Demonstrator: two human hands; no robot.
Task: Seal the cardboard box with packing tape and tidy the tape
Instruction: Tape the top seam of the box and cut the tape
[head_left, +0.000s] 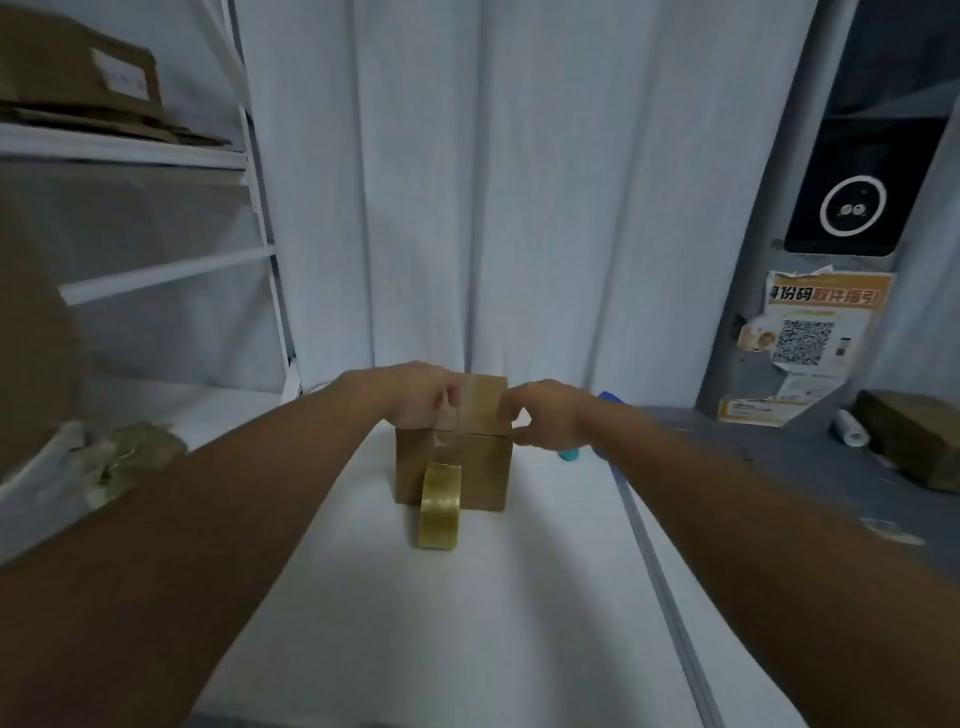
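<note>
While both hands are pressing on top of the box (470, 467), the sealing step is looking well under way: a strip of tape (471, 402) is running across the closed lid and down the near face, and the roll (440, 506) is hanging from that strip, leaning against the box front with its lower edge on the white table (467, 623). The left hand (415, 397) is lying curled over the lid's left side, fingers bent down onto it beside the strip; the right hand (545, 415) is pinching at the lid's right edge, though what it is gripping, if anything beyond cardboard, is too blurred to tell. The box is sitting mid-table, near the curtain (493, 182). Next, I judge, the strip is needing to be smoothed flat, then cut or torn free of the roll, with one hand steadying the box. The flaps are shut, so the contents are hidden. A blue object (569, 454) is lying just beside the right hand.
</note>
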